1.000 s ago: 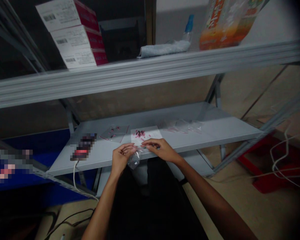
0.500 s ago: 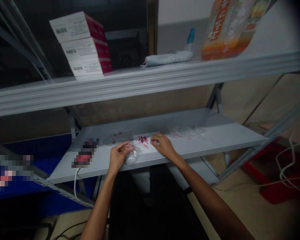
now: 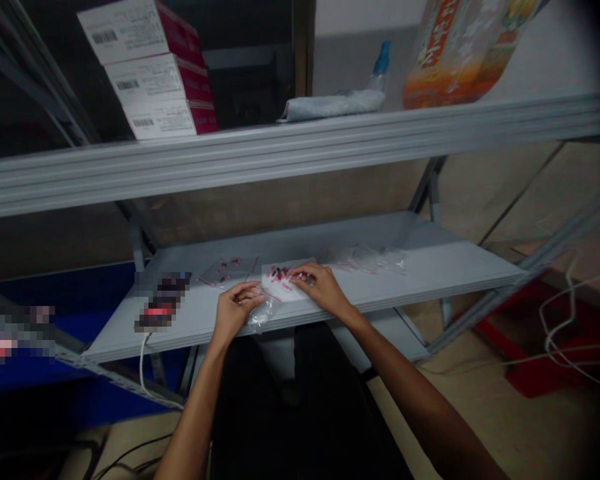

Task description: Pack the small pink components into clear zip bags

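Observation:
A small clear zip bag is pinched in my left hand at the front edge of the lower shelf. My right hand has its fingertips drawn together over the right side of a pile of small pink and dark pieces. What those fingertips hold, if anything, is too small to make out. The pile lies on a white sheet. Behind my left hand rests a flat clear bag with several small dark-pink pieces on or in it.
More clear bags lie right of the sheet. A blurred phone-like object with a white cable sits at the left. The upper shelf carries stacked boxes, a folded cloth and a large bottle.
My right hand has moved slightly left, its fingertips now closer over the pile. The bag in my left hand has shifted and hangs more toward the shelf edge. The view has tilted down slightly.

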`<act>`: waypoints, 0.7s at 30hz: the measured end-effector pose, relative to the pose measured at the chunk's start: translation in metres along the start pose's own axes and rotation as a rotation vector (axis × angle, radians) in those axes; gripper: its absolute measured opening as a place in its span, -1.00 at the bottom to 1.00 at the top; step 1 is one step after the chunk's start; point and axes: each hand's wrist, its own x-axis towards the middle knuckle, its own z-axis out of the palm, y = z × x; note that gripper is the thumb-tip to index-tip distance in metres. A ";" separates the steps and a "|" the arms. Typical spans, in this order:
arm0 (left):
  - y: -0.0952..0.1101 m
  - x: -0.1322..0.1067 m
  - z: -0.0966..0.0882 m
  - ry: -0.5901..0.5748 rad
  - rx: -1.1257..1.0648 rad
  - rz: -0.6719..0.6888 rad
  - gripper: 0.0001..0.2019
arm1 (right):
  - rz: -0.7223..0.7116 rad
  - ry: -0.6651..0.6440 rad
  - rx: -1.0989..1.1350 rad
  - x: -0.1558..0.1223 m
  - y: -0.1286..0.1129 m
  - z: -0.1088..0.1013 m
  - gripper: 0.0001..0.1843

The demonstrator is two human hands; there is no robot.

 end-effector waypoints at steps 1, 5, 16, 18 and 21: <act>0.000 -0.001 0.003 -0.022 -0.008 0.000 -0.59 | -0.018 -0.011 0.076 0.000 -0.009 0.000 -0.82; 0.002 -0.007 0.017 -0.114 -0.044 -0.013 -0.61 | -0.027 -0.133 0.164 -0.004 -0.035 0.006 -0.76; -0.003 -0.002 0.006 -0.040 -0.084 -0.070 -0.54 | -0.005 -0.018 -0.119 0.003 0.017 -0.006 -0.70; -0.003 -0.002 0.006 -0.044 -0.072 -0.055 -0.53 | -0.013 -0.053 -0.260 0.004 0.027 -0.006 -0.72; -0.001 -0.004 0.007 -0.063 -0.072 -0.061 -0.50 | -0.032 -0.107 -0.383 0.002 0.034 -0.001 -0.76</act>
